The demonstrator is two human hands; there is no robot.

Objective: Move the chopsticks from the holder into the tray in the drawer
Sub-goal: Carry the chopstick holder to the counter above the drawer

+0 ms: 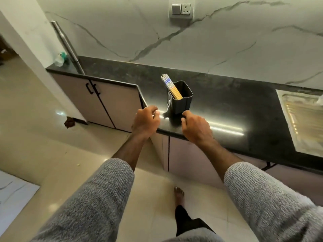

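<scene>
The black countertop (227, 102) lies bare around the holder (181, 100) on its left, right and far sides, so a hand could come at it from any of those. Above the holder the way is open too, save for the chopsticks (170, 86), which lean out to the far left over its rim. On the near side the left hand (146, 122) and the right hand (196, 128) hang over the counter's near edge, one at each side of the holder, neither touching it, with a gap between them. To the far right the sink (304, 119) cuts into the counter. The marble wall (209, 46) closes the far side, and a steel pole (67, 44) leans at the far left corner.
</scene>
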